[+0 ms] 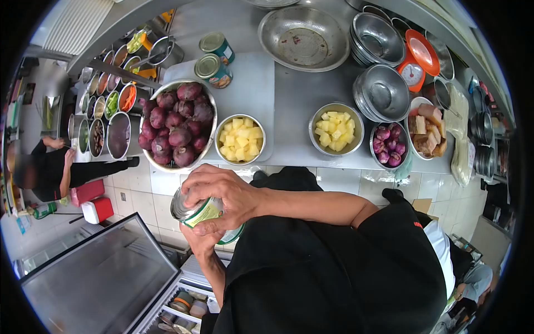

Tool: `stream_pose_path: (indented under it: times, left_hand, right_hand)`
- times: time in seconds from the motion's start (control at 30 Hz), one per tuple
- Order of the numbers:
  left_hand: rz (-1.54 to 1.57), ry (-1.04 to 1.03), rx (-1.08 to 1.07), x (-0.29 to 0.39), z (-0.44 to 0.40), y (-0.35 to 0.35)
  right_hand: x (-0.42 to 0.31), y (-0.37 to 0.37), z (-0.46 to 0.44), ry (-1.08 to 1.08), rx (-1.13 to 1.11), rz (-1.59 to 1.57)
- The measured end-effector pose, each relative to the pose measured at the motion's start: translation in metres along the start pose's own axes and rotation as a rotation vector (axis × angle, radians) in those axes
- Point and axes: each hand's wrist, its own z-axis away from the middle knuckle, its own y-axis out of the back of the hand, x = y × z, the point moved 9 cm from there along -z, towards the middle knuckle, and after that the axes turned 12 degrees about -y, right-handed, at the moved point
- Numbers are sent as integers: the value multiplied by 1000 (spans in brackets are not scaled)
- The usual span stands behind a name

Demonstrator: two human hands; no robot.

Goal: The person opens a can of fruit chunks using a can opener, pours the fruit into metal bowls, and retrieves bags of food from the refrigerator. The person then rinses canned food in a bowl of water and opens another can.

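Can (207, 211) between both hands (225, 192) | metal counter (295, 97) | tiled floor (134, 182) | probably chiller door (103, 278)

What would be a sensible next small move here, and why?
Probably bring the tin can forward over the cutting board: it is tilted in the right hand, with the left hand partly hidden beneath, short of the steel counter, which would give it support.
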Motion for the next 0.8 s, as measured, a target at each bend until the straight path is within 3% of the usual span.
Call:
stream_pose_path:
  times: [0.23, 0.37, 0.43, 0.47, 0.53, 0.63, 0.8]
  left_hand:
    - [117, 31, -39, -11, 1, 13]
    - [107, -39, -21, -2, -9, 20]
    - [57, -7, -39, -15, -10, 38]
    - [39, -29, -33, -15, -12, 45]
    - [-4, -81, 1, -21, -15, 61]
    - [-72, -110, 27, -32, -17, 79]
    - [-108, -114, 36, -39, -18, 88]
  right_hand:
    - [3, -22, -1, -52, -103, 81]
    - [-9, 17, 3, -48, 111, 59]
    - [8, 50, 10, -127, 198, 310]
    - [18, 70, 17, -153, 348, 515]
    - [39, 106, 22, -358, 453, 742]
    - [54, 115, 8, -509, 283, 853]
    - [57, 101, -15, -455, 176, 1093]
